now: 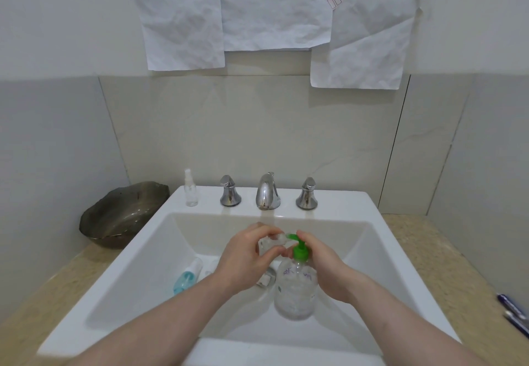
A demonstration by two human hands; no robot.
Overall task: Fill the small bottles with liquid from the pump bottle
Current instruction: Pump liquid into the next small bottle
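White sink (400, 251) sits under both my hands. My left hand (243, 259) pinches a small clear bottle (270, 244) at the green pump (299, 248). My right hand (323, 265) curls around the pump bottle (294, 294), standing in the middle.

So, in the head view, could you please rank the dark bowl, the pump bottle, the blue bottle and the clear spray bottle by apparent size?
1. Dark bowl
2. Pump bottle, nearer the camera
3. Blue bottle and clear spray bottle: alike, unranked
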